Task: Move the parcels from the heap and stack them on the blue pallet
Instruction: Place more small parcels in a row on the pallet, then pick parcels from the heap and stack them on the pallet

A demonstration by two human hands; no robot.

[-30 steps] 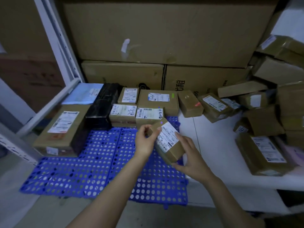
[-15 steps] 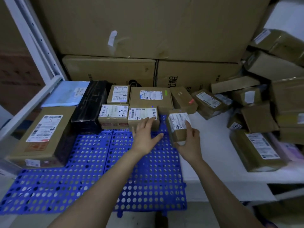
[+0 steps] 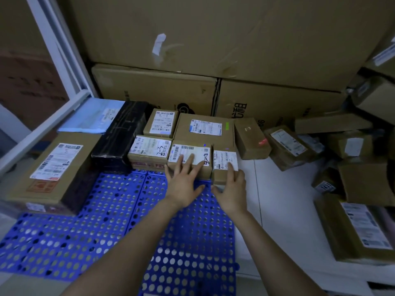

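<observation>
The blue perforated pallet (image 3: 119, 227) lies on the floor with several labelled parcels along its far edge. A small brown parcel (image 3: 224, 165) with a white label stands at the pallet's right end, against the row. My right hand (image 3: 232, 189) grips its near side, fingers on the label. My left hand (image 3: 186, 180) rests flat, fingers spread, on the neighbouring labelled parcel (image 3: 190, 155). The heap of brown parcels (image 3: 350, 167) lies to the right on the white floor.
Large cardboard cartons (image 3: 213, 50) form a wall behind the pallet. A long black package (image 3: 121, 135), a large brown box (image 3: 49, 167) and a pale blue mailer (image 3: 92, 116) sit on the pallet's left. A white frame (image 3: 62, 52) stands at the left.
The small parcel went from both hands in the air to the pallet's right end beside the row. My left hand let go and came to rest on the neighbouring parcel.
</observation>
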